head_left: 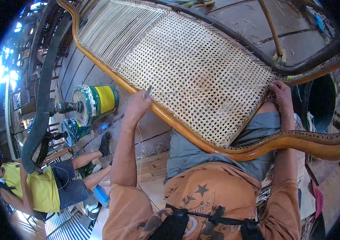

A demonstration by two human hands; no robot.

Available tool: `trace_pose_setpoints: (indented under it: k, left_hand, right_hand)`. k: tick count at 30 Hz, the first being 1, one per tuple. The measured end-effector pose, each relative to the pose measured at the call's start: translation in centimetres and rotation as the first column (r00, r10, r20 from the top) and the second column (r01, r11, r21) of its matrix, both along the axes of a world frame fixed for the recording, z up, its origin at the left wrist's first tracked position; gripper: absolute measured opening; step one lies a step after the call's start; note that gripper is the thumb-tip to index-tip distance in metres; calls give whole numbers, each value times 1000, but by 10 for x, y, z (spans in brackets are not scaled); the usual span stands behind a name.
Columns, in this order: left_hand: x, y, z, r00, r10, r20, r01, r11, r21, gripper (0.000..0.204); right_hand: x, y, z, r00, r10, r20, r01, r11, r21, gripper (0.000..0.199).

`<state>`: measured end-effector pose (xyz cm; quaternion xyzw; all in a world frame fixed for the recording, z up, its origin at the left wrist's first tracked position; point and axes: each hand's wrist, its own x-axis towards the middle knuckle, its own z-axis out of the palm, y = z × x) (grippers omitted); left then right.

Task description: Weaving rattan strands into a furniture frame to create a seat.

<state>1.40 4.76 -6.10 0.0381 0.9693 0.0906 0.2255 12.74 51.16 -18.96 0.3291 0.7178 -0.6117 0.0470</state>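
A woven cane panel (pixel 202 72) lies across my lap, set in a curved, varnished wooden frame (pixel 170 119). Its near and right part is close open-hole weave, while the far left part has only parallel strands (pixel 118 32). My left hand (pixel 137 105) is closed at the frame's left rail around a small grey pointed tool (pixel 148 92), its handle hidden in the fist. A loose pale strand hangs below that hand. At the panel's right edge, the fingers of my right hand (pixel 281 93) pinch a cane strand end beside the dark rail.
Green buckets with yellow labels (pixel 106 99) stand left of the frame. Beyond them, another person in a yellow shirt (pixel 42 186) sits by a dark curved wooden piece (pixel 44 92). A dark green tub (pixel 318 102) is at the right. Cane scraps litter the floor.
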Motion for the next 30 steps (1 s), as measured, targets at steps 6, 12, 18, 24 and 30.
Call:
trace_pose_setpoints:
  k: [6,12,18,24,30]
  left_hand:
    - [2,-1,-6,998,52,35,-53,997,48,28]
    - [-2,-4,-10,997,33,65,-40,993,109,28]
    - [3,-7,-8,989,100,108,-123,966,226,29]
    - [2,-5,-9,982,122,146,-147,974,175,28]
    - [14,20,6,1000,-13,12,12,997,75,22]
  right_hand:
    - [2,-5,14,995,-97,-3,94,973,-213,12]
    - [11,-1,12,1000,-13,22,15,998,-65,10]
    - [11,2,-10,998,-62,2,62,992,-112,11]
    - [-1,1,-14,998,-52,44,55,997,-54,10]
    - [1,-9,42,940,-340,-23,304,866,-396,9]
